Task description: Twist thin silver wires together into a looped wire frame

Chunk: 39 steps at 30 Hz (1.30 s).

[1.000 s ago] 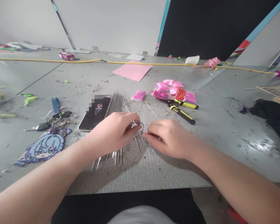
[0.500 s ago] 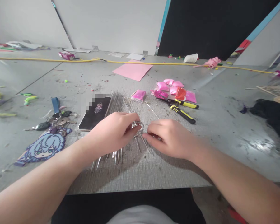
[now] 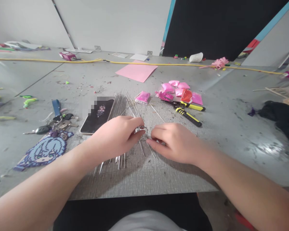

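Note:
Between the thumb and fingers of my left hand point(image 3: 121, 133) is a small piece of bent silvery wire point(image 3: 140, 129). My right hand point(image 3: 173, 141) is just to its right, fingers curled and thumb near the wire; what its fingertips hold, if anything, is hidden. Under and beside my left hand lies a bundle of thin metal wires point(image 3: 120, 104), their ends showing below the wrist. A few loose wires point(image 3: 141, 149) cross the mat between my hands. A phone point(image 3: 98, 117) lies left of the bundle.
Pliers with yellow and black handles point(image 3: 188, 116) lie beyond my right hand, near pink packets point(image 3: 168, 88). Keys point(image 3: 62, 122) and a blue pixel figure point(image 3: 47, 149) are at the left. Pink paper point(image 3: 136, 71), a yellow cord point(image 3: 170, 64) and a paper cup point(image 3: 196, 57) are farther back.
The fingers of my right hand have curled in slightly. My left hand keeps its grip on the wire. The whole view has shifted very slightly.

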Each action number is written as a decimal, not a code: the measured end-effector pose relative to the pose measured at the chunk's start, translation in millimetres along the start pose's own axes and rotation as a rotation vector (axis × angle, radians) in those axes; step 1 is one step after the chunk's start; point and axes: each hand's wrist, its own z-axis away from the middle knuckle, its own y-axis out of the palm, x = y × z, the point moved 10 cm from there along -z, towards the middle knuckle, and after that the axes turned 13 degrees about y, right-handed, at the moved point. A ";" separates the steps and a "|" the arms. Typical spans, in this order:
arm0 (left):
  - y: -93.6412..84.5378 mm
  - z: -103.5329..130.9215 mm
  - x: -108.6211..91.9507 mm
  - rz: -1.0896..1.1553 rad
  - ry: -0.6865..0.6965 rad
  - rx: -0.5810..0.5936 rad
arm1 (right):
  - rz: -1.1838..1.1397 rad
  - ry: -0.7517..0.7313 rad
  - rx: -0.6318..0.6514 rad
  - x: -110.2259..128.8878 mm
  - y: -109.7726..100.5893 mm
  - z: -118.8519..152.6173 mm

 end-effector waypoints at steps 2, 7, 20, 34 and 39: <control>0.7 -0.1 0.4 -0.003 -0.003 0.009 | 0.004 0.005 0.001 -0.5 0.4 0.1; 1.0 -0.6 1.7 0.016 -0.015 0.022 | 0.009 0.008 0.001 -0.3 0.2 0.2; 3.0 0.1 1.4 0.019 -0.017 0.039 | 0.001 0.011 0.000 -0.8 0.3 -0.4; 14.5 2.5 -0.1 -0.056 -0.017 0.161 | 0.013 0.030 0.028 -2.9 3.8 -1.6; 12.5 3.0 -3.3 -0.066 -0.013 0.176 | 0.015 0.038 0.033 -4.9 5.8 -1.8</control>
